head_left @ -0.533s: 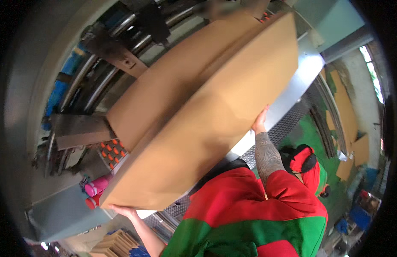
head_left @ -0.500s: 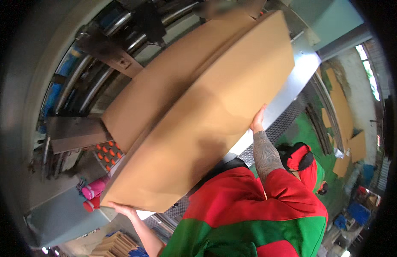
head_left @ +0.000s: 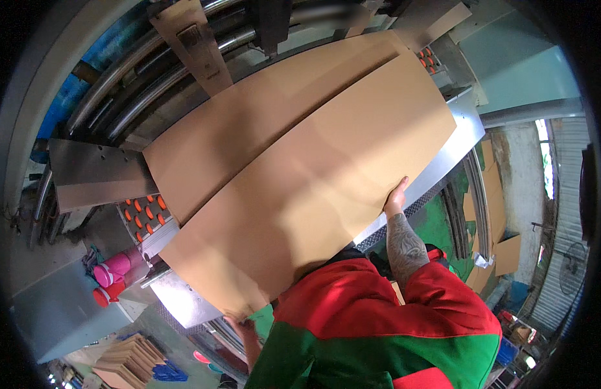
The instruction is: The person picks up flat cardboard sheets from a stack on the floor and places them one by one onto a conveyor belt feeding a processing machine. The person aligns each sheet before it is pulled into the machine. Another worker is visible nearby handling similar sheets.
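Observation:
A large brown cardboard sheet (head_left: 326, 175) lies slantwise before me, held by its near edge. My right hand (head_left: 396, 196) grips that edge toward the right, fingers underneath and thumb on top. My left hand (head_left: 239, 322) is closed at the sheet's near left corner, its fingers partly hidden by the board. Beyond the held sheet, another cardboard surface (head_left: 216, 136) reaches to the machine's rollers; a dark line parts the two. Under the near edge shows a shiny metal table (head_left: 180, 301).
Metal rollers (head_left: 151, 107) and a steel bracket (head_left: 193, 48) stand at the far side. Orange rollers (head_left: 145, 217) sit left of the board, near a pink bottle (head_left: 115, 267). Stacked cardboard (head_left: 128, 363) lies lower left. A person in red (head_left: 436, 253) is partly hidden behind my right arm.
The held sheet has come down flatter, closer to the far cardboard surface. My left hand has shifted right along with its corner. The person at right is now mostly hidden.

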Motion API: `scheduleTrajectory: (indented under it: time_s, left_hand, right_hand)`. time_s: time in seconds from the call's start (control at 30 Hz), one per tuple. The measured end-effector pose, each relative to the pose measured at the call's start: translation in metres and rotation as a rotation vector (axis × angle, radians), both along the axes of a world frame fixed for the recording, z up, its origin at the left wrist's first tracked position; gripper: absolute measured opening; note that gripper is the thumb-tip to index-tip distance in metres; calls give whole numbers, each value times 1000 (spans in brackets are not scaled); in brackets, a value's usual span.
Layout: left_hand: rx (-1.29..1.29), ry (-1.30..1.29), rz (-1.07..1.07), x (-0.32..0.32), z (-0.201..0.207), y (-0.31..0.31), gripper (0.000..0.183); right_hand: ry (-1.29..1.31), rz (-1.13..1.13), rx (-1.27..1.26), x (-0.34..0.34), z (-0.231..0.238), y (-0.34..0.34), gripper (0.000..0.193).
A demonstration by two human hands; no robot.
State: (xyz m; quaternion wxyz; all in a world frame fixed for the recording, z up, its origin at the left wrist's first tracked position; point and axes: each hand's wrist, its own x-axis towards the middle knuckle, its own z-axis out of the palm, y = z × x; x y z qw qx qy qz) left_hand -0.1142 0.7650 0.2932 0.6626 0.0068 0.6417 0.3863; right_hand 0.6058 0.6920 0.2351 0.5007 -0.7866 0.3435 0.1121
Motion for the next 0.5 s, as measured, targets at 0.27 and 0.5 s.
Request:
scheduleTrajectory:
  time_s: [0.27, 0.5]
  left_hand:
    - [22, 108, -142, 72, -32, 29, 76]
    - [50, 146, -178, 143, -30, 163, 82]
  right_hand:
    - [60, 83, -25, 24, -6, 10, 124]
    - [251, 531, 346, 111, 14, 61, 90]
